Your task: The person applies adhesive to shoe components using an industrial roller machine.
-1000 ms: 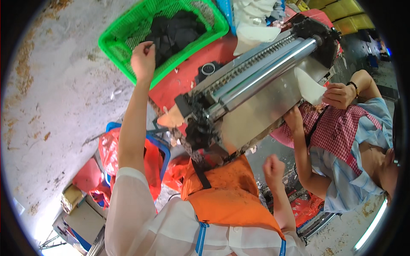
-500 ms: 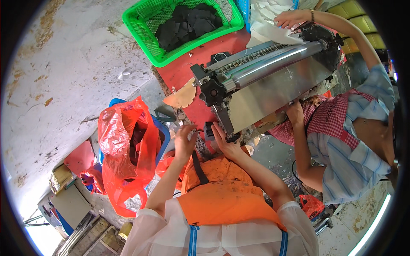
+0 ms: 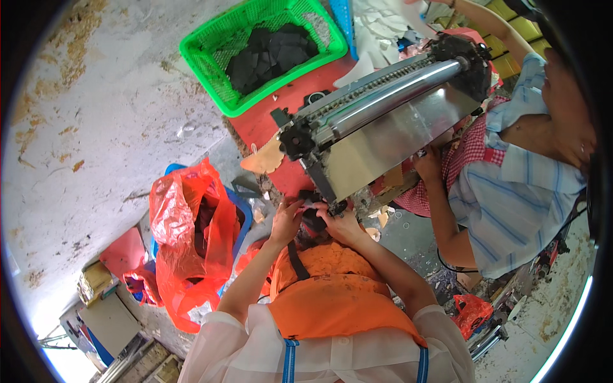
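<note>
Roller machine (image 3: 396,97) blocking ahead-right, red bag (image 3: 175,220) at left, gap between

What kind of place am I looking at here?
It looks like a small workshop, perhaps one that processes sheet material. The clues are a machine with a long metal roller, a green basket holding flat black pieces, and the wearer's stained orange apron.

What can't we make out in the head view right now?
All in the head view:
Dark object between the hands: full shape hidden, as the left hand and right hand cover part of it.
Inside of the red bag: folds and shadow hide it.
Floor of the green basket: covered where the black pieces lie.
Co-worker's raised arm: far end cut off by the top edge.
</note>
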`<action>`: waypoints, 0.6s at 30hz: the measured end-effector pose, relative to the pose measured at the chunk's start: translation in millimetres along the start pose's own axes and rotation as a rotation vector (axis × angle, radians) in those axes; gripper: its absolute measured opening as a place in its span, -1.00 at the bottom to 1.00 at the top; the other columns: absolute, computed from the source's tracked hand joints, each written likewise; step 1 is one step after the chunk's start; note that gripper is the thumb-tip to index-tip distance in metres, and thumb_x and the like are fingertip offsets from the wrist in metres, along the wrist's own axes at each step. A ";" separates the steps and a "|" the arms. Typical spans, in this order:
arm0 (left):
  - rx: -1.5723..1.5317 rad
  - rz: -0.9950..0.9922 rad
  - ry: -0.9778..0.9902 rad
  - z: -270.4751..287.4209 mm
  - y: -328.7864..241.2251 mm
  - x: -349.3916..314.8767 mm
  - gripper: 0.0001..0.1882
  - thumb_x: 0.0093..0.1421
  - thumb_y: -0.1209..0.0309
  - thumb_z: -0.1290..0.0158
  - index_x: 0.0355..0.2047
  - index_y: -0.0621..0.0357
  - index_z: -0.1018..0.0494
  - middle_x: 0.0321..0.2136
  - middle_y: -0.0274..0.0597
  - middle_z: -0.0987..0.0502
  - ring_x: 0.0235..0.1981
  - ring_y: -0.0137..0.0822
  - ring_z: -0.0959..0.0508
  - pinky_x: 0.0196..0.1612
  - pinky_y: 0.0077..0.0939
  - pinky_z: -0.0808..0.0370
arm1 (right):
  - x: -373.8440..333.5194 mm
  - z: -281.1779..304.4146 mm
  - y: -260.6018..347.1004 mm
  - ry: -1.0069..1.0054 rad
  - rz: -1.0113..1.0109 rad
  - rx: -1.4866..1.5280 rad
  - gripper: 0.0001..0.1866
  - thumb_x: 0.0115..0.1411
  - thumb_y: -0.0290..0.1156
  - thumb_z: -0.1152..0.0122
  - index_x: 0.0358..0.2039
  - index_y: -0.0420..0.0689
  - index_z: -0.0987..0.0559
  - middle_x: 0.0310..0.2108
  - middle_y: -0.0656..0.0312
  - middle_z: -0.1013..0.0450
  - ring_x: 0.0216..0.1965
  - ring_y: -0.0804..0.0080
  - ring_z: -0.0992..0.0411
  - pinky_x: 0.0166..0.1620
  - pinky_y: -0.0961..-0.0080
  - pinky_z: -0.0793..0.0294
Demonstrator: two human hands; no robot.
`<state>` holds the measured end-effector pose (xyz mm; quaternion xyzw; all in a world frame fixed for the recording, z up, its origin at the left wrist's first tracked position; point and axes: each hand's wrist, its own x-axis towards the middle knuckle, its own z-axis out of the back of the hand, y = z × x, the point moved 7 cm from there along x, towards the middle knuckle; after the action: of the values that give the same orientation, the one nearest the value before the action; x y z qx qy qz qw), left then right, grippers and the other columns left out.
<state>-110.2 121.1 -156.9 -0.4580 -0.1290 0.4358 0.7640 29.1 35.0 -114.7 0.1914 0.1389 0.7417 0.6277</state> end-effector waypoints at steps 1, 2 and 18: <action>0.002 -0.037 -0.012 4.7 -5.9 1.4 -0.65 0.09 0.50 -0.09 -0.07 0.11 -0.53 -0.10 -0.03 -0.46 -0.05 0.02 -0.49 -0.03 -0.18 -0.45 | -3.0 6.6 -1.8 0.065 -0.045 0.101 -0.69 0.06 -0.44 -0.22 -0.14 -0.09 -0.48 -0.01 0.07 -0.46 -0.05 0.13 -0.42 -0.02 0.29 -0.41; 0.048 -0.019 0.002 9.3 -11.0 2.9 -0.65 0.08 0.49 -0.11 -0.08 0.10 -0.53 -0.12 -0.03 -0.46 -0.05 0.02 -0.49 -0.03 -0.19 -0.45 | -6.9 15.6 -4.2 0.128 -0.100 0.203 -0.69 0.05 -0.44 -0.24 -0.16 -0.09 -0.47 -0.05 0.06 -0.47 -0.06 0.11 -0.42 -0.01 0.29 -0.40; -1.075 0.003 0.733 27.2 -225.5 15.2 -0.21 0.02 0.45 -0.27 0.26 0.18 -0.19 0.22 -0.15 -0.28 0.24 -0.27 -0.29 0.24 -0.38 -0.28 | -6.6 140.8 8.7 0.108 -0.550 1.591 -0.40 0.07 -0.45 -0.38 0.11 -0.15 -0.35 -0.05 0.32 -0.40 0.01 0.58 -0.38 0.06 0.51 -0.43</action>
<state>6.0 103.7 38.0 -0.8956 -0.0596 0.1271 0.4221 86.9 22.2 13.5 0.5002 0.6916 0.2516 0.4563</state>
